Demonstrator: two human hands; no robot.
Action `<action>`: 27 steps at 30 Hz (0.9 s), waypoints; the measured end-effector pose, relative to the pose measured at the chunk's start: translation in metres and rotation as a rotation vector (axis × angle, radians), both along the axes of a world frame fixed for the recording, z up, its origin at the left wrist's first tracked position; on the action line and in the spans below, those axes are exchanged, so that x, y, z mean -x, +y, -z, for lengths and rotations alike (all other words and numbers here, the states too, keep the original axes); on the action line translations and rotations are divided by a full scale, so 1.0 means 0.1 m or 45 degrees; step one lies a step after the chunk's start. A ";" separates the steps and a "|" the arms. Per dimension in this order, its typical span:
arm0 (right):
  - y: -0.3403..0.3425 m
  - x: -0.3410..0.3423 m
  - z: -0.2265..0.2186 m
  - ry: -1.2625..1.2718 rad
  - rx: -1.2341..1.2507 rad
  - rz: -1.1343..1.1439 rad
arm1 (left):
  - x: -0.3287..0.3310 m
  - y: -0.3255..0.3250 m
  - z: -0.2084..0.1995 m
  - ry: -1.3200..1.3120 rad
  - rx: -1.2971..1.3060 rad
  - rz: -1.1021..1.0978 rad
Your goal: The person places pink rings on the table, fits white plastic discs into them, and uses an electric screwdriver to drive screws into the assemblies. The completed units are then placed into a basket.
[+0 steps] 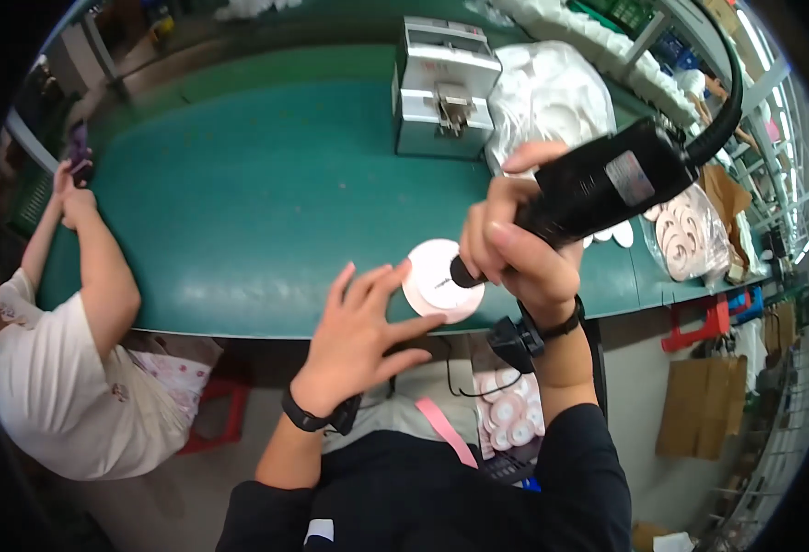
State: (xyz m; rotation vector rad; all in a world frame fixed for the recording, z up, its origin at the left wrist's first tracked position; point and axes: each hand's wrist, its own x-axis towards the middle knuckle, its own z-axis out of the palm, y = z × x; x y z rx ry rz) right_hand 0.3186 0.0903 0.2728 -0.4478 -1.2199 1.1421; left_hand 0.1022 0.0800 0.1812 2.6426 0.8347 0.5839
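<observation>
Green tabletop [239,202], white disc [436,291] against the left fingers [415,327]

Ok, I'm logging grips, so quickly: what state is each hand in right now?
Left hand: open, spread at the edge of the round white piece.
Right hand: closed, holding the black corded tool.

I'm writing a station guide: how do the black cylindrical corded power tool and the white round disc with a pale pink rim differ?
The power tool is dark and long; the disc is pale and flat. The power tool is held tilted in the right hand; the disc lies on the green tabletop, the spread left hand at its edge. Both have a hand on or at them.
</observation>
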 end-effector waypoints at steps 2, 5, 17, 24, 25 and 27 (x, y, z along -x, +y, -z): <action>0.03 0.02 0.10 0.065 0.008 -0.059 | -0.01 0.03 0.04 0.007 -0.034 -0.031; 0.05 0.05 0.19 -0.068 0.021 -0.003 | -0.03 0.03 0.10 -0.007 -0.032 -0.011; 0.04 0.16 0.31 -0.284 0.095 0.021 | -0.01 -0.06 0.10 -0.007 0.015 -0.054; 0.05 0.16 0.35 -0.334 -0.004 0.035 | -0.01 -0.06 0.12 -0.019 0.048 -0.047; 0.05 0.16 0.34 -0.385 -0.056 0.049 | 0.00 -0.05 0.12 -0.024 0.046 -0.044; 0.06 0.15 0.35 -0.435 -0.095 0.034 | 0.00 0.01 0.12 -0.035 0.050 -0.044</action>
